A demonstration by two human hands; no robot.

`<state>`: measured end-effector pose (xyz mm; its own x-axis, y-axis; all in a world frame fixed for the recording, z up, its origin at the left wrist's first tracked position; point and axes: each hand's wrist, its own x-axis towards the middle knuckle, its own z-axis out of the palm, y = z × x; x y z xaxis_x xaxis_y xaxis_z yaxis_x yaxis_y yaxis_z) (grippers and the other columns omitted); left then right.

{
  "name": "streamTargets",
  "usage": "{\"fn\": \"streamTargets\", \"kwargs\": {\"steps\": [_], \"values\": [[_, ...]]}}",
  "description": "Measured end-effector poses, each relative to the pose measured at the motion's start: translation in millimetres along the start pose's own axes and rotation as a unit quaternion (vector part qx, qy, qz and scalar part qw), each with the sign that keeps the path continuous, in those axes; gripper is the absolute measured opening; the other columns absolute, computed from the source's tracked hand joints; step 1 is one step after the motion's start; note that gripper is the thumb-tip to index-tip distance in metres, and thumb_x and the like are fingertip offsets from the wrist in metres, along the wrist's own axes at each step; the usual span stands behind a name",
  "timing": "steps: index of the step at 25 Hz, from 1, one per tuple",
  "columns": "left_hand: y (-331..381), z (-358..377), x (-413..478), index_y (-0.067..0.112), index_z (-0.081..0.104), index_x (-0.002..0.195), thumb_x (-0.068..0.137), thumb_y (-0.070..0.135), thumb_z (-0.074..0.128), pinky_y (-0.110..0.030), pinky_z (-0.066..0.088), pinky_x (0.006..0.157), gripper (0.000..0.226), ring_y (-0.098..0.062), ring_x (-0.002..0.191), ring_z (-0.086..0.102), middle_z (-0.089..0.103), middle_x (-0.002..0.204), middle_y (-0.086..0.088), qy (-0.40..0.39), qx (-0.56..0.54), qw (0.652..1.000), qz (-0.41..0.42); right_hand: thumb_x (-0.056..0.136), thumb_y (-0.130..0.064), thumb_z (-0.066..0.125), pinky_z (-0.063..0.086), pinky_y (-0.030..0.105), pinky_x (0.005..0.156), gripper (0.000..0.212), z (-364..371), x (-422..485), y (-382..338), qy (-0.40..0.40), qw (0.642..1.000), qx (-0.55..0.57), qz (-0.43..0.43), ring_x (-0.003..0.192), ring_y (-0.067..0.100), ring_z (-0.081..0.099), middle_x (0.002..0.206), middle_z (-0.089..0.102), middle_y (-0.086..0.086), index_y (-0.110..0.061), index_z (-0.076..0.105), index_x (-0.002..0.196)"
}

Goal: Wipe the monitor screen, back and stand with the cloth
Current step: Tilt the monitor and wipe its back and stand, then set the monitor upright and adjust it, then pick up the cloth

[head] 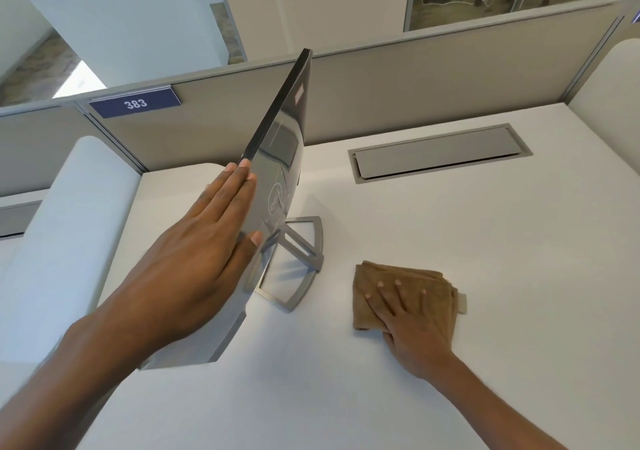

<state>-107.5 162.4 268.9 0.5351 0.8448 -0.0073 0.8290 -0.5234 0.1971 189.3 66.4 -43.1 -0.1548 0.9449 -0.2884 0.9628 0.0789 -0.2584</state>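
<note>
The monitor (277, 159) stands on the white table (450, 224), turned so that it shows almost edge-on, its glossy silver back facing right and its dark bezel edge running up toward the far partition (415, 79). Its stand (294, 266), an open silver frame with a slanted neck, rests on the table just right of the panel's lower end, nearer the left edge than the right.

The left hand (194, 259) lies against the monitor's near upper edge, fingers straight and close together along the screen side, thumb hooked round onto the silver back. The grip looks like a light clasp of the panel's edge, though the palm hides the contact, so how firmly it holds cannot be told.

The cloth (405, 297), brown and folded into a rough square with a small tag at its right edge, lies flat on the table to the right of the stand and apart from it. The right hand (412, 325) rests on top of the cloth, palm down, fingers spread wide and pressing it to the table rather than pinching it.

Toward the far edge of the table sits a grey cable hatch (440, 153), closed. A blue plate marked 383 (135, 103) hangs on the partition at far left.
</note>
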Motion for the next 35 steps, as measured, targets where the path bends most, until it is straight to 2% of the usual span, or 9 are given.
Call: {"fn": "streamTargets", "kwargs": {"steps": [2,4,7,16,21,25,27,30,35], "values": [[0.5,-0.1,0.3,0.033,-0.011,0.163,0.100,0.064,0.012,-0.018,-0.004,0.122,0.074,0.006,0.154,-0.021,-0.020,0.170,0.022,-0.003,0.009,1.000,-0.003,0.099,-0.058,0.035,0.005,0.069,0.124,0.073,9.3,-1.7,1.4,0.007,1.000,-0.028,-0.011,0.162,0.032,0.009,0.175,0.004,-0.002,-0.034,0.018,0.165],[0.1,0.0,0.2,0.032,-0.010,0.164,0.100,0.062,0.013,-0.019,-0.004,0.122,0.075,0.006,0.154,-0.021,-0.019,0.170,0.021,-0.006,0.011,1.000,-0.008,0.104,-0.061,0.018,-0.009,0.054,0.128,0.068,7.7,7.3,1.3,0.053,0.998,0.024,0.000,0.162,0.018,-0.008,0.173,-0.006,-0.009,-0.034,0.008,0.166],[0.3,-0.2,1.3,0.029,-0.007,0.166,0.101,0.060,0.014,-0.019,-0.004,0.123,0.075,0.006,0.154,-0.020,-0.017,0.171,0.019,-0.004,0.017,1.000,-0.005,0.108,-0.046,0.017,-0.004,0.045,0.129,0.063,10.3,24.9,6.3,0.090,0.996,-0.009,-0.008,0.162,0.017,0.003,0.174,0.002,-0.005,-0.025,0.014,0.167],[4.9,-3.0,3.2,0.029,-0.008,0.165,0.097,0.062,0.013,-0.017,-0.007,0.122,0.079,0.005,0.154,-0.022,-0.019,0.170,0.018,-0.023,-0.003,1.000,-0.020,0.108,-0.038,0.019,0.005,0.052,0.129,0.062,31.9,15.2,2.3,0.116,0.990,0.006,0.081,0.163,0.022,0.001,0.176,0.005,0.000,-0.020,0.013,0.167],[4.9,-3.9,3.3,0.025,-0.006,0.166,0.096,0.063,0.012,-0.019,-0.006,0.124,0.082,0.002,0.156,-0.020,-0.018,0.171,0.015,-0.024,-0.007,1.000,-0.017,0.109,-0.039,0.021,0.005,0.050,0.129,0.061,39.0,-12.8,18.3,0.108,0.994,-0.028,0.002,0.163,0.017,-0.002,0.176,0.002,-0.005,-0.023,0.011,0.168],[1.1,-2.6,3.6,0.023,-0.004,0.167,0.104,0.060,0.016,-0.022,-0.004,0.126,0.075,-0.001,0.157,-0.018,-0.016,0.172,0.013,-0.024,-0.018,0.999,-0.012,0.109,-0.045,0.016,-0.003,0.047,0.129,0.062,35.7,-18.5,19.5,0.082,0.996,-0.018,-0.005,0.162,0.014,-0.006,0.175,-0.006,-0.010,-0.027,0.006,0.167],[-1.7,-2.6,4.2,0.025,0.000,0.167,0.107,0.048,0.031,-0.023,0.000,0.127,0.072,0.001,0.157,-0.014,-0.012,0.173,0.016,-0.018,-0.058,0.998,-0.011,0.107,-0.049,0.014,-0.006,0.043,0.130,0.063,30.7,-16.6,9.7,0.082,0.995,0.046,0.017,0.161,0.009,-0.011,0.173,-0.009,-0.013,-0.030,0.003,0.166],[-6.6,-5.2,2.8,0.035,0.015,0.167,0.109,0.036,0.047,-0.014,0.010,0.120,0.066,0.011,0.155,0.003,0.004,0.170,0.029,-0.001,-0.206,0.978,-0.030,0.109,-0.043,0.035,0.007,0.042,0.132,0.062,23.6,-11.6,-20.2,0.138,0.981,0.130,0.029,0.162,0.010,0.002,0.174,0.006,-0.011,-0.026,0.019,0.166],[-18.8,-7.4,1.8,0.046,0.047,0.153,0.105,0.047,0.041,-0.019,0.028,0.112,0.048,0.012,0.143,0.036,0.040,0.157,0.035,0.034,-0.419,0.903,-0.090,0.107,-0.043,0.042,0.020,0.041,0.130,0.057,-2.1,14.0,-77.9,0.239,0.946,0.218,0.004,0.157,0.009,0.022,0.169,0.030,-0.010,-0.026,0.034,0.161]]}}
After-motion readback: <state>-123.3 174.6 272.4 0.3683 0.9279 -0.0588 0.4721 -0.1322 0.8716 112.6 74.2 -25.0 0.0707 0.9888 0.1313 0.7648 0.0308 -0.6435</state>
